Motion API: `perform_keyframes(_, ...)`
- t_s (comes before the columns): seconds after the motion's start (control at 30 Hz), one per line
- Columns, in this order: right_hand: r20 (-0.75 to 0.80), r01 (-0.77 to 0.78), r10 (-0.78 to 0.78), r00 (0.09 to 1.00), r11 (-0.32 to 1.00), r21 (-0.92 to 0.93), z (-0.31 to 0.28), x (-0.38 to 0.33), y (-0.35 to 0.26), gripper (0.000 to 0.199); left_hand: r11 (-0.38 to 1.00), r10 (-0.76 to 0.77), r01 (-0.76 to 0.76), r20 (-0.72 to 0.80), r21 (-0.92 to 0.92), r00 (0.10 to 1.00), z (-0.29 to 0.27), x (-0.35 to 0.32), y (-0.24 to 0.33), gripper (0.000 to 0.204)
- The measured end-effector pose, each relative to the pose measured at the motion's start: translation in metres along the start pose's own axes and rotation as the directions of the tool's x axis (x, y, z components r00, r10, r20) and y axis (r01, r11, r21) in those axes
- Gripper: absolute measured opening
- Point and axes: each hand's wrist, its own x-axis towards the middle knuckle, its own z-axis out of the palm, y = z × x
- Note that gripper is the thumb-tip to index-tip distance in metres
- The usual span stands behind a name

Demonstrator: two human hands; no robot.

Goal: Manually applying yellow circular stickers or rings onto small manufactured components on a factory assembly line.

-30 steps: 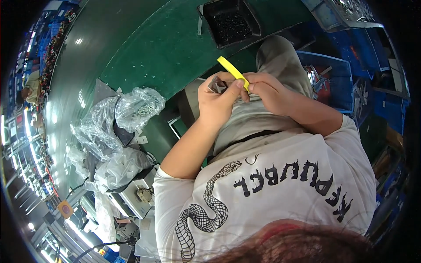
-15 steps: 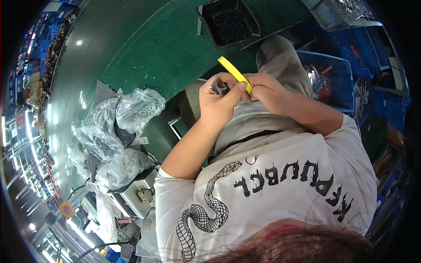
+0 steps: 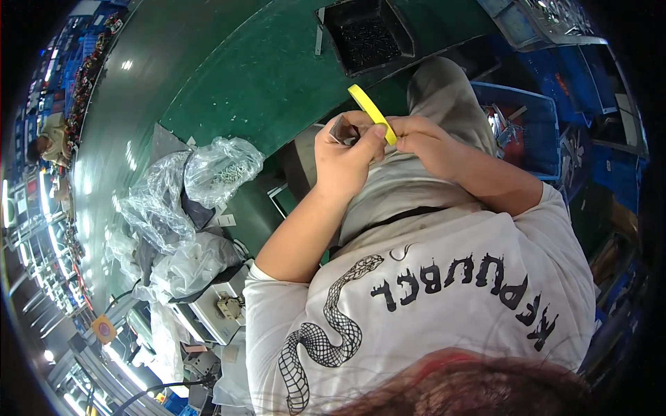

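My left hand (image 3: 340, 156) is closed round a grey piece with a folded, metallic-looking end (image 3: 340, 130) that juts out beside the thumb. A narrow, bright yellow band (image 3: 369, 109), slightly curved like a tape roll seen from its edge, stands up between my two hands. Its lower end lies at my left thumb tip and against the curled fingers of my right hand (image 3: 427, 142). Both hands meet above my lap. The fingers hide most of the grey piece and the band's lower end.
A black tray (image 3: 368, 41) of small dark parts lies on the green table (image 3: 243, 76). Clear plastic bags (image 3: 222, 173), one with small parts, are at the left. Blue bins (image 3: 527, 104) with metal pieces stand at the right. Another person (image 3: 54, 142) sits far left.
The yellow band has shifted slightly up with its lower end, and the grey piece has turned a little in my left hand. Both hands stay together in nearly the same place.
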Motion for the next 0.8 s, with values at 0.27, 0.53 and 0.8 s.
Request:
perform_keyframes(0.27,-0.137,0.06,-0.16,0.978,0.836,-0.546,0.0,-0.006,-0.008,0.031,0.97,-0.123,0.077,-0.192,-0.23,0.974,-0.004,0.007,-0.001,0.009)
perform_keyframes(0.53,-0.2,0.017,-0.196,0.96,0.754,-0.656,-0.009,-0.011,-0.026,0.032,0.841,0.38,-0.327,-0.039,0.43,0.924,-0.015,0.012,0.007,0.011)
perform_keyframes(0.8,-0.167,0.077,-0.288,0.943,0.676,-0.732,-0.007,-0.013,-0.025,0.033,0.328,0.589,-0.63,0.37,0.704,0.719,-0.016,0.018,0.014,0.024)
